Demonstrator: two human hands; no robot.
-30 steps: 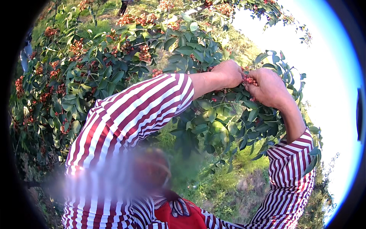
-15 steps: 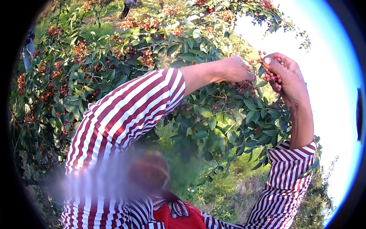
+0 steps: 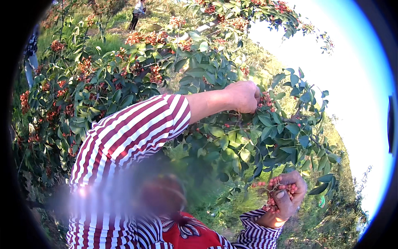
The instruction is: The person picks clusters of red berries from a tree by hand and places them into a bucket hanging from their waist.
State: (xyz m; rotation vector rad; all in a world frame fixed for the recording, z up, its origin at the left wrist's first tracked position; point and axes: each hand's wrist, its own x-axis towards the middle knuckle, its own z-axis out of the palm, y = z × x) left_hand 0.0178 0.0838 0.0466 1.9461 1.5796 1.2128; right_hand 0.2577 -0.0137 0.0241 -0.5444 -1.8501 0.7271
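Observation:
My left hand (image 3: pixel 245 97) is closed in a fist at the end of a leafy branch, its fingertips turned away, so what they grip is hidden. Right against it hangs a cluster of small red berries (image 3: pixel 268 102), which look like Sichuan peppercorns. Lower down and to the right, my right hand (image 3: pixel 289 198) is closed around several picked sprigs of the same berries (image 3: pixel 273 191). Its thumb presses over the stems, and some berries stick out past the fingers on the left. This hand is apart from the branch.
Leafy branches (image 3: pixel 286 143) hang between my hands. More berry clusters (image 3: pixel 145 38) fill the bush at left and top. Two people stand behind, one at the top (image 3: pixel 137 15), another at the far left (image 3: pixel 31 58). A dark round blurred thing (image 3: pixel 162 195) is close in front of me.
My right hand has come down from the branch toward me with the picked berries in it. The left hand has dropped slightly, and the branch at right now shows uncovered.

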